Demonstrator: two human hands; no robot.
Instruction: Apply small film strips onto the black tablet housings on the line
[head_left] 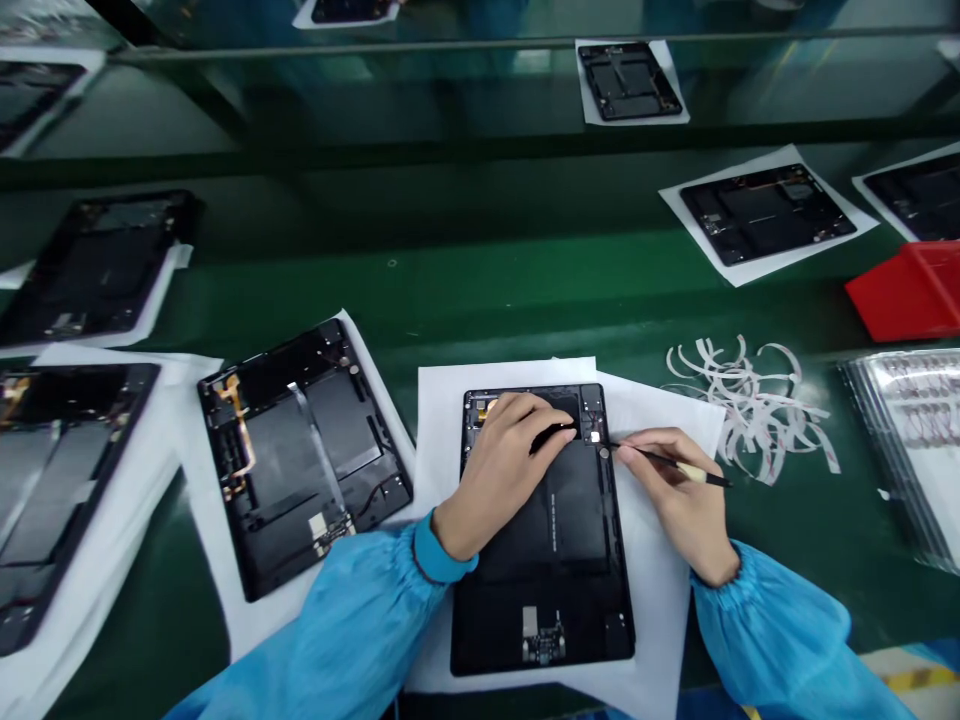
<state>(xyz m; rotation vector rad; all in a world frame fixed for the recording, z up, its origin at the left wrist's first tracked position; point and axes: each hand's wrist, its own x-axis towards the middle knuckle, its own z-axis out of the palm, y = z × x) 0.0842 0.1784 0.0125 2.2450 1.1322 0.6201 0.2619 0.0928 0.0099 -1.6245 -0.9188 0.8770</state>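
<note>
An opened tablet [517, 570], its inner parts showing, lies on white paper [652, 620] in front of me. My left hand [514, 460] rests over its upper half. The thumb and index finger are bent together near the top right, and what lies between them is hidden. Pinched in my right hand [679, 490] is a slim black pair of tweezers [666, 460] with a beige part near its back end. Its tip points left at the tablet's upper right edge, by a small white connector [595, 437].
Another opened tablet [300, 460] lies close on the left, with more beyond it. White curled strips [750, 400] are heaped at right, near a red bin [907, 290] and a stack of clear trays [915, 430]. Tablets on paper [769, 215] sit farther back on the green table [465, 290].
</note>
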